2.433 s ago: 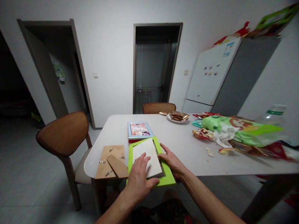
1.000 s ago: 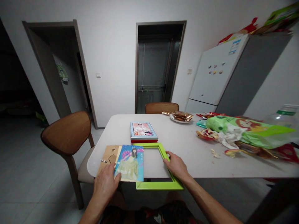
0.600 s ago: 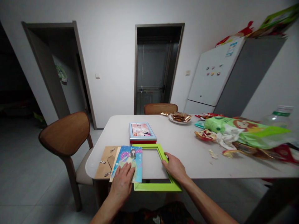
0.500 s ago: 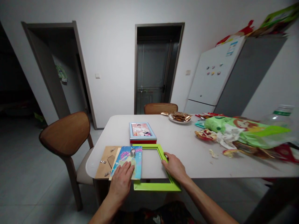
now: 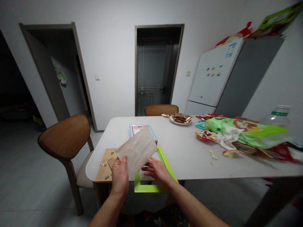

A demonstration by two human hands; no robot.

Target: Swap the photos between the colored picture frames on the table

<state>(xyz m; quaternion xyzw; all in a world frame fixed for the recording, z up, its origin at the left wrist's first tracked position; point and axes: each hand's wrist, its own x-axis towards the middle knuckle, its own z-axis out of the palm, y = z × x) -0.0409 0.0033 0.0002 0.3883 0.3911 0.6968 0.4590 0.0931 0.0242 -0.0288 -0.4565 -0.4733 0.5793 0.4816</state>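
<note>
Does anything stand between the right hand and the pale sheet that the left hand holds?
Nothing visible does. The right hand has its fingers at the edge of the pale sheet, which the left hand holds; the green photo frame lies below both, not between them.

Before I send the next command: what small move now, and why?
Probably close the right hand on the sheet: it is tilted partly over the green frame, clearly pinched only by the left hand, while the right hand is open beside it.

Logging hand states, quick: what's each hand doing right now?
Left hand: closed on a pale rectangular paper sheet.
Right hand: open beside the sheet's edge; contact can't be told.
</note>
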